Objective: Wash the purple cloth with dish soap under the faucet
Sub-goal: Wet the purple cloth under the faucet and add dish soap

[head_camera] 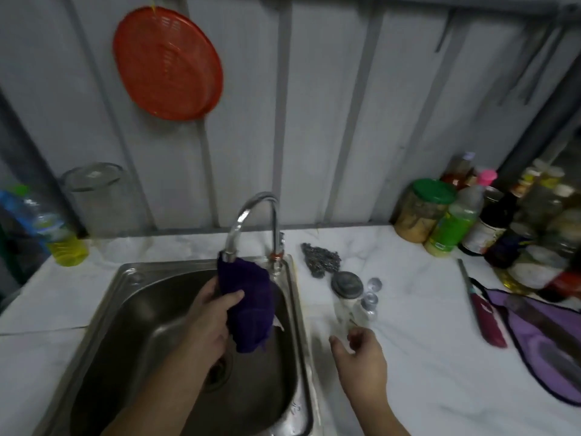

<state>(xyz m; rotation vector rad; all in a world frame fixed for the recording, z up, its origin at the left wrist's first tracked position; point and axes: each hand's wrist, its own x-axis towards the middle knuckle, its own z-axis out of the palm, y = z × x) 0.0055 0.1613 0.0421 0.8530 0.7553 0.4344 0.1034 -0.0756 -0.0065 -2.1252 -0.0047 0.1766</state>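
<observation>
My left hand (211, 313) grips the purple cloth (248, 297) and holds it bunched right under the spout of the chrome faucet (251, 220), over the steel sink (132, 297). Most of the cloth hangs down into the basin. My right hand (361, 357) hovers over the white counter to the right of the sink, fingers apart and holding nothing. A green dish soap bottle with a pink cap (456, 218) stands at the back right among other bottles. I cannot tell whether water is running.
A steel scourer (320, 258) and small glass jars (349, 294) lie right of the faucet. A red-handled knife (481, 313) and a purple cutting board (547, 344) sit further right. A yellow liquid bottle (59, 237) stands at the left; a red strainer (166, 62) hangs on the wall.
</observation>
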